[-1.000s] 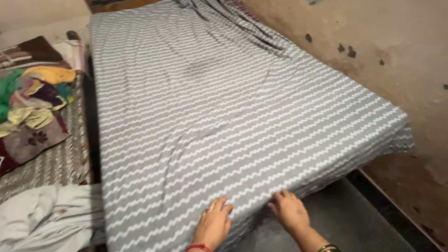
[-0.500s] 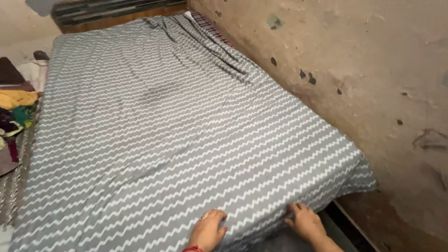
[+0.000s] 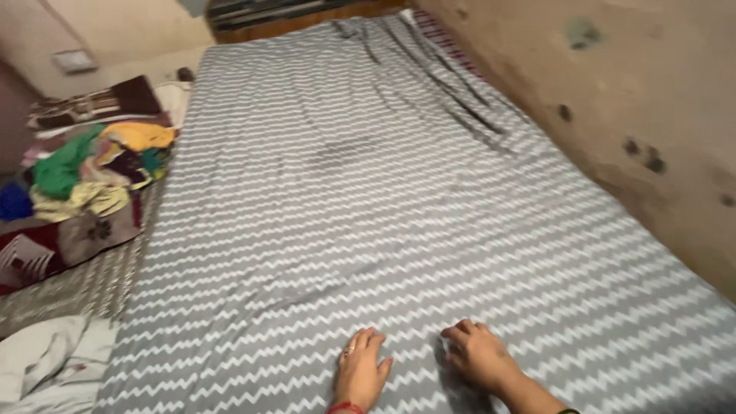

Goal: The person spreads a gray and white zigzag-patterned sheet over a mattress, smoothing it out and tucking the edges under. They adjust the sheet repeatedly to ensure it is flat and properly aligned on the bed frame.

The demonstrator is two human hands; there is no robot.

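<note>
Rough, stained plaster wall [image 3: 652, 115] is running along to the right of my hands, close against the bed. Under my palms I am pressing down on a grey cotton bedsheet with white zigzag stripes [image 3: 345, 192], which is covering the whole mattress and stretching away ahead of me to the far end.

My left hand [image 3: 362, 373] is lying flat on the sheet, fingers spread apart and palm down, gripping nothing; a ring is showing on one finger and a red thread is sitting at the wrist. My right hand [image 3: 477, 354] is resting just beside it to the right, also on the sheet, fingers loosely curled with the knuckles up. I am not sure whether it is pinching a bit of fabric under the fingertips or only pressing, since the frame is blurry there. Both hands are sitting near the closest edge of the sheet, probably because flat palms are what keeps the cloth smooth and taut.

Ahead and to the right of my hands, loose folds of the sheet [image 3: 452, 84] are bunching along the wall side, not yet flattened. A faint darker patch [image 3: 341, 151] is showing well ahead of my left hand.

Left of my hands, well apart, a heap of mixed coloured clothes [image 3: 92, 169] is lying on a patterned blanket beside the bed, and a crumpled white cloth [image 3: 54, 364] is sitting nearer, off my left wrist.
</note>
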